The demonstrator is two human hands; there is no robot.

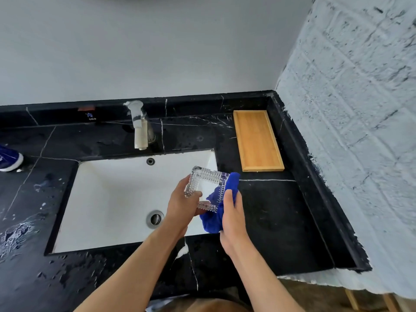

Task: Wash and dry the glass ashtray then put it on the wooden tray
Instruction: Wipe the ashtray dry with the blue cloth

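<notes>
My left hand (180,204) grips the glass ashtray (207,190) by its near left corner: the thumb is pressed on the top of the ribbed rim and the other fingers curl underneath, so the ashtray is pinched between them. My right hand (231,219) is closed around a blue cloth (213,219), thumb lying along the top and fingers wrapped behind it, pressing the cloth against the right side of the ashtray. Part of the cloth shows through the clear glass, and a fold of it sticks up past the ashtray's far right corner.

The ashtray is square, clear, with cut ridges all round its rim. I hold it tilted in the air over the right edge of a white rectangular sink (108,199); it touches neither the basin nor the counter. Below and left of my hands is the round metal drain (155,219), and a small overflow hole sits in the far wall of the basin.

Behind the sink stands a pale faucet (139,124). The black marble countertop (270,212) with white veins surrounds the basin, and water spots and suds lie on its left part. On the counter, beyond and to the right of my hands, the wooden tray (257,140) lies flat near the corner, well apart from the ashtray. A blue and white object (9,158) sits at the far left edge, cut off by the frame.
</notes>
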